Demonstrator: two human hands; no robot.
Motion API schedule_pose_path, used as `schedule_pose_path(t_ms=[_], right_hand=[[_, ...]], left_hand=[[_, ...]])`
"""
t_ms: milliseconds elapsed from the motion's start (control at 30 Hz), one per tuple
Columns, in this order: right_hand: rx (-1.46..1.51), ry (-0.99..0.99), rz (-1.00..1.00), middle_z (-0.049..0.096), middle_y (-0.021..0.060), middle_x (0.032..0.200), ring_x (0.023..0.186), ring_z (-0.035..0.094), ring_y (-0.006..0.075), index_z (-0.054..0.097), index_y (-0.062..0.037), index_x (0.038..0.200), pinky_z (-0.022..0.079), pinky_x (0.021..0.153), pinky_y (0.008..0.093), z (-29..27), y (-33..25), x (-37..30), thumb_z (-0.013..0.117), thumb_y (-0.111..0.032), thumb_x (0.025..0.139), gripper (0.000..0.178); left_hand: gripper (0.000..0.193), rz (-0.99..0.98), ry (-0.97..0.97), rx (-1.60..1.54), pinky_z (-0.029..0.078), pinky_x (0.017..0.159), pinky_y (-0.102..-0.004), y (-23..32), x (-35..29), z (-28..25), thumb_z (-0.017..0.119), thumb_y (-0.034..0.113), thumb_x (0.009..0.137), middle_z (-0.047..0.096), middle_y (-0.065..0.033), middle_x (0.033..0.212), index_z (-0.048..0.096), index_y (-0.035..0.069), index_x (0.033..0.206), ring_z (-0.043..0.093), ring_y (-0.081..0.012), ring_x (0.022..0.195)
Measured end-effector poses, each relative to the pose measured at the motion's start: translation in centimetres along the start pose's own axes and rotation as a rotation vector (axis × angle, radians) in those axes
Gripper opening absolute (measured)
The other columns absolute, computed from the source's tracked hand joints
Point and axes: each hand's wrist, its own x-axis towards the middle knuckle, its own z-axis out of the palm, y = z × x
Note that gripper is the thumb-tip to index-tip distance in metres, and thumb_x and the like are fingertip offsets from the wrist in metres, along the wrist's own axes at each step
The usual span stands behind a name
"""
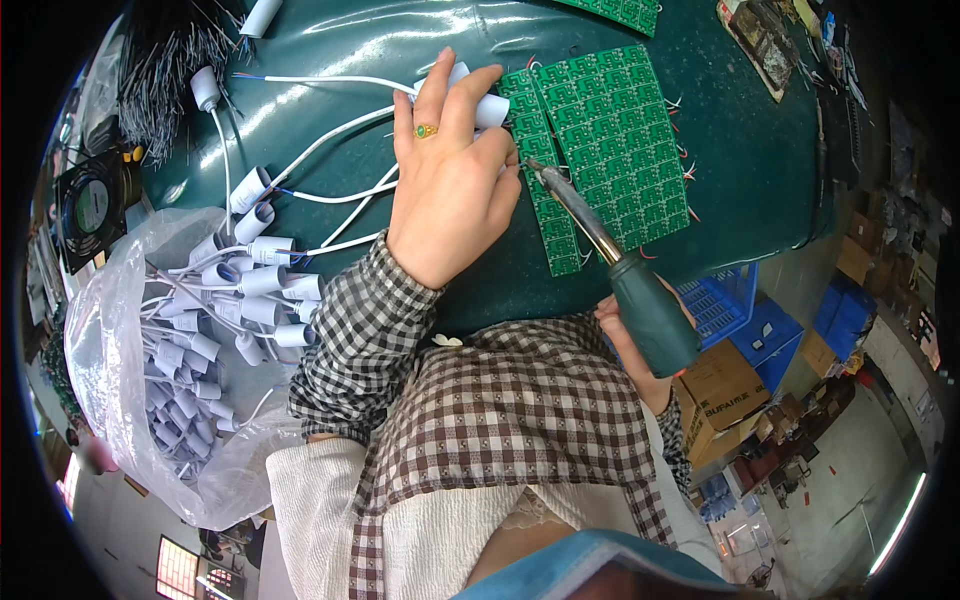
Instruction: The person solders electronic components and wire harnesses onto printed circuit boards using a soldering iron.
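Note:
My left hand (455,175) lies palm down at the left edge of a narrow green circuit board strip (548,205). Its thumb and forefinger are pinched together on a thin white cable end, mostly hidden by the fingers. The outer fingers rest over a white lamp socket (491,112). White cables (335,195) run from under this hand to the left. In my right hand (632,340) is a soldering iron (650,310) with a dark green handle; its tip meets the strip beside my left fingertips. Right of the strip lies a wider green circuit board panel (615,145).
A clear plastic bag (95,330) full of white lamp sockets (262,281) stands at the left. Behind it are a bundle of dark wires (175,75) and a small black fan (88,208). A grimy tray (757,45) sits far right; a blue crate (722,305) and cardboard box (720,395) stand below.

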Motion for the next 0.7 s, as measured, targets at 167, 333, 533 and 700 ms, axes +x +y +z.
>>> schedule_pose_path(t_ms=[167, 333, 533, 700], right_hand=[[0.065, 0.018, 0.045, 0.071, 0.0180, 0.111, 0.088, 0.072, 0.0247, 0.065, 0.0052, 0.121, 0.059, 0.080, 0.0352, 0.1, -0.2, 0.1, 0.089, -0.015, 0.074, 0.056], [0.001, -0.008, 0.056, 0.071, 0.0181, 0.114, 0.093, 0.072, 0.0275, 0.068, 0.0029, 0.118, 0.059, 0.082, 0.0363, 0.0, -0.6, 0.2, 0.089, -0.016, 0.074, 0.053], [-0.073, -0.025, 0.023, 0.071, 0.0171, 0.114, 0.094, 0.072, 0.0277, 0.068, 0.0016, 0.118, 0.059, 0.083, 0.0365, 0.0, -0.8, 0.2, 0.089, -0.018, 0.075, 0.051], [0.022, 0.013, 0.030, 0.074, 0.0128, 0.102, 0.089, 0.073, 0.0235, 0.064, 0.0037, 0.124, 0.058, 0.080, 0.0340, 0.0, -1.0, 0.3, 0.087, -0.018, 0.077, 0.057]], left_hand=[[0.006, -0.004, 0.004, -0.008, 0.021, 0.116, -0.0665, 0.1, 0.1, -0.1, 0.070, 0.008, 0.077, 0.047, -0.0141, 0.147, 0.065, 0.007, 0.080, 0.027, -0.0469, 0.147], [0.006, -0.007, -0.002, -0.006, 0.021, 0.116, -0.0668, 0.0, 0.0, 0.0, 0.070, 0.008, 0.077, 0.047, -0.0140, 0.147, 0.065, 0.007, 0.079, 0.027, -0.0469, 0.147], [0.006, -0.004, 0.001, -0.007, 0.021, 0.115, -0.0671, 0.0, -0.1, 0.1, 0.070, 0.008, 0.077, 0.047, -0.0138, 0.147, 0.065, 0.007, 0.079, 0.028, -0.0469, 0.147], [0.006, -0.006, 0.000, 0.006, 0.022, 0.116, -0.0665, 0.1, 0.0, 0.0, 0.070, 0.008, 0.077, 0.047, -0.0138, 0.147, 0.065, 0.007, 0.079, 0.028, -0.0467, 0.147]])
